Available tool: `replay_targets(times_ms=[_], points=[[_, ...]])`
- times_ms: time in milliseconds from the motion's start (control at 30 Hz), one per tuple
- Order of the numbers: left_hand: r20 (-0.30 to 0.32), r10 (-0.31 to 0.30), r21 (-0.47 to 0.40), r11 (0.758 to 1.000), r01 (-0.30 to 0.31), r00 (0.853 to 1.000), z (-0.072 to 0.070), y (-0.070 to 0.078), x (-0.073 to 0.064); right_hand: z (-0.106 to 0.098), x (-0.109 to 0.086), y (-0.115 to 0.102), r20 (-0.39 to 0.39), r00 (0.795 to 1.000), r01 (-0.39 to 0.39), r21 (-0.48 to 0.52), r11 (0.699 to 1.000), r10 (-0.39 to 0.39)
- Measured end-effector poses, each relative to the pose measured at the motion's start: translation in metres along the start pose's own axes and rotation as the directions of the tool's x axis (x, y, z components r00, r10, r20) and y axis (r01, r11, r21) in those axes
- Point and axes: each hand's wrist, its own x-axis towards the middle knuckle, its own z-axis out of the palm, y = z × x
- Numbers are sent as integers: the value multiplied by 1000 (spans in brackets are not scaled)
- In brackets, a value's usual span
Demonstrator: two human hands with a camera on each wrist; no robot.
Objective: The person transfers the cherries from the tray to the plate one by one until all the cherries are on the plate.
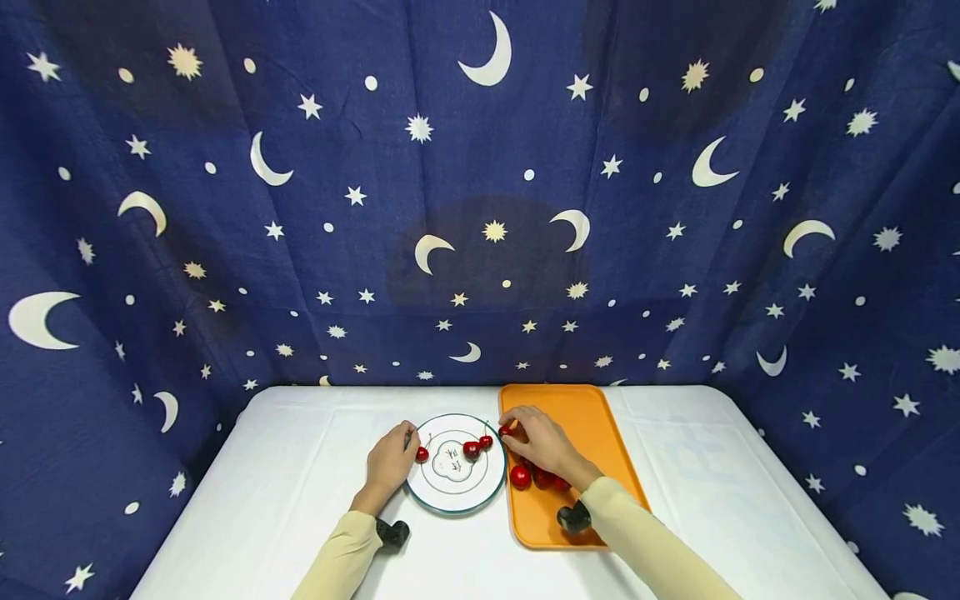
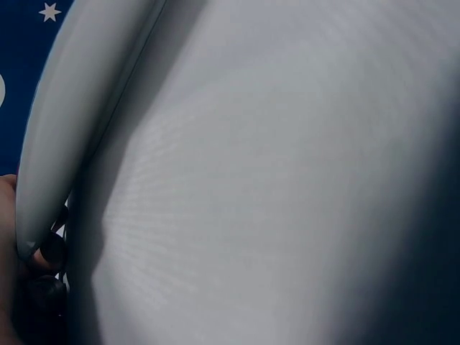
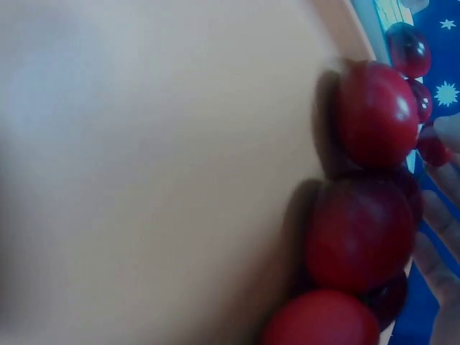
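Observation:
A white plate [image 1: 456, 495] with a dark green rim lies on the table's left-middle part. My left hand [image 1: 390, 460] grips its left edge; in the left wrist view the fingers [image 2: 50, 251] reach under the rim. On the plate, a red cherry [image 1: 422, 454] with a stem lies right by that hand, and two more cherries [image 1: 471, 451] sit to the right of the printed centre. Over the left side of the orange tray [image 1: 577, 408], my right hand [image 1: 542, 439] pinches a cherry [image 3: 433, 146] close to the plate's right rim.
Several dark red cherries [image 1: 521, 477] lie on the tray below my right hand, clustered near the tray's left side in the right wrist view. A white cloth [image 1: 697, 475] covers the table. Behind it hangs a blue curtain [image 1: 480, 167] with moons and stars.

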Motion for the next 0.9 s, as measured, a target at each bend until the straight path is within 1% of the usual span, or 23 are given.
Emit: replay_targets(times_ms=[200,333,567,800,900], points=[[4,1,-1,1000,-1,1000,0,1,-1,4,-3,-1,41,996,84,20,996,-85],[2,-2,2,1000,2,1000,0,0,-1,5,-2,-4,64,994,86,39,996,-88],[-9,-5,6,1000,5,1000,1,-1,2,7,1,-4,89,990,113,11,994,-114],[5,-12,3,1000,12,1000,2,-1,2,8,0,-2,87,987,135,5,991,-135],[3,-9,1,1000,9,1000,2,-2,1,9,0,-2,86,988,132,4,991,-132]])
